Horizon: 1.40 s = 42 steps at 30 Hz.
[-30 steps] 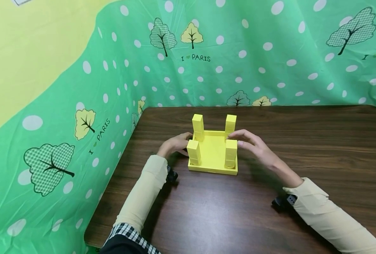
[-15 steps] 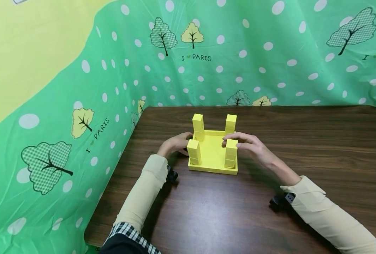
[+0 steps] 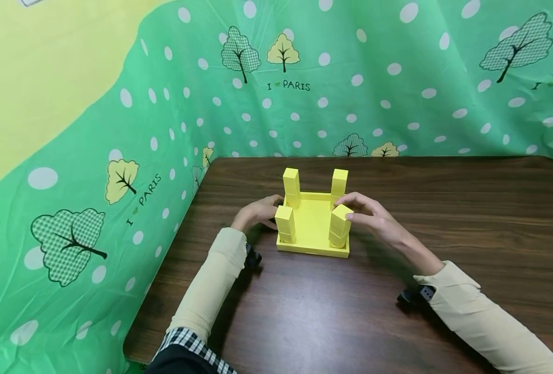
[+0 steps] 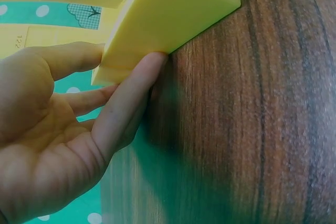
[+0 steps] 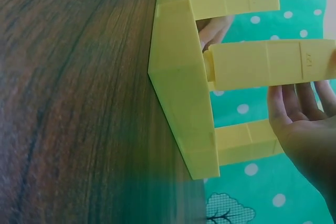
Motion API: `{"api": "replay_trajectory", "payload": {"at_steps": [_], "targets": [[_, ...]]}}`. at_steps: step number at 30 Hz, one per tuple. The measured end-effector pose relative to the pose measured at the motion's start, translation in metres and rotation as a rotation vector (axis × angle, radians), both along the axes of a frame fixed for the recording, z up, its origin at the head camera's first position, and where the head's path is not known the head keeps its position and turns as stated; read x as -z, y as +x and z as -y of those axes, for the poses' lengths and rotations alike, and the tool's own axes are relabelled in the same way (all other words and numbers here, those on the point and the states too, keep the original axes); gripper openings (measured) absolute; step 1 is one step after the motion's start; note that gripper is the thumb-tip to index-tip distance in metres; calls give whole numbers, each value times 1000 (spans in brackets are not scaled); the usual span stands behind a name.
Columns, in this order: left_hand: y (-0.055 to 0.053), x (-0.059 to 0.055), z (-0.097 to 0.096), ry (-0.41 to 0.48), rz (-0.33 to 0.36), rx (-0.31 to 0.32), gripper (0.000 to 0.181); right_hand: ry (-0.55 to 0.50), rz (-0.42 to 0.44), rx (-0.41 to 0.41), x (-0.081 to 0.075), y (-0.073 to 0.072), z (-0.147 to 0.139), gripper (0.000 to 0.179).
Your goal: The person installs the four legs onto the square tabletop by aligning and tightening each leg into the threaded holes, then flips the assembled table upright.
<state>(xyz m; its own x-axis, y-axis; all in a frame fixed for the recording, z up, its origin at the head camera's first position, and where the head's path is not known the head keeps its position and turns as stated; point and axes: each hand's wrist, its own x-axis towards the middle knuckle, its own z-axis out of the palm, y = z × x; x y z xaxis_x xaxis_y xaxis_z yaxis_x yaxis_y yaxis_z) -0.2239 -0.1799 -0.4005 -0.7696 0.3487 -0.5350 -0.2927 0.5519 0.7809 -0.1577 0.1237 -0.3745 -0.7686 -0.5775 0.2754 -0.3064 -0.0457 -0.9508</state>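
A square yellow tray-like base (image 3: 312, 223) sits on the table with a tall yellow block post standing at each corner. My right hand (image 3: 376, 218) pinches the near right post (image 3: 340, 226) near its top, which looks turned and slightly tilted. In the right wrist view, a narrower neck shows between that post (image 5: 262, 65) and the base (image 5: 181, 82). At the left side of the base, my left hand (image 3: 256, 210) grips its edge. Thumb and fingers of that hand (image 4: 63, 124) meet the base's corner (image 4: 168, 19) in the left wrist view.
A dark brown wooden table (image 3: 295, 311) lies under everything. Behind and left of it hangs a green polka-dot cloth (image 3: 374, 98) printed with trees. Other posts, at near left (image 3: 285, 224), far left (image 3: 292, 187) and far right (image 3: 339, 184), stand upright around the base.
The right hand first reached inward over the base, then drew back a little and took hold of the near right post. That post turned and tilted. The left hand stayed in place.
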Motion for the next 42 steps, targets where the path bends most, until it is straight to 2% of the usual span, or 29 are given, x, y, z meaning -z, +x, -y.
{"api": "replay_trajectory", "payload": {"at_steps": [10,31,38,42], "targets": [[1,-1,0,5,0,-6,64,6,12,38,0,1,-1,27],[2,0,0,-2,-24,0,62,66,-43,119,7,4,2,29],[2,0,0,0,-22,1,59,91,-104,85,6,4,-1,26],[2,0,0,-4,-21,4,60,36,-116,16,3,2,-1,31]]}}
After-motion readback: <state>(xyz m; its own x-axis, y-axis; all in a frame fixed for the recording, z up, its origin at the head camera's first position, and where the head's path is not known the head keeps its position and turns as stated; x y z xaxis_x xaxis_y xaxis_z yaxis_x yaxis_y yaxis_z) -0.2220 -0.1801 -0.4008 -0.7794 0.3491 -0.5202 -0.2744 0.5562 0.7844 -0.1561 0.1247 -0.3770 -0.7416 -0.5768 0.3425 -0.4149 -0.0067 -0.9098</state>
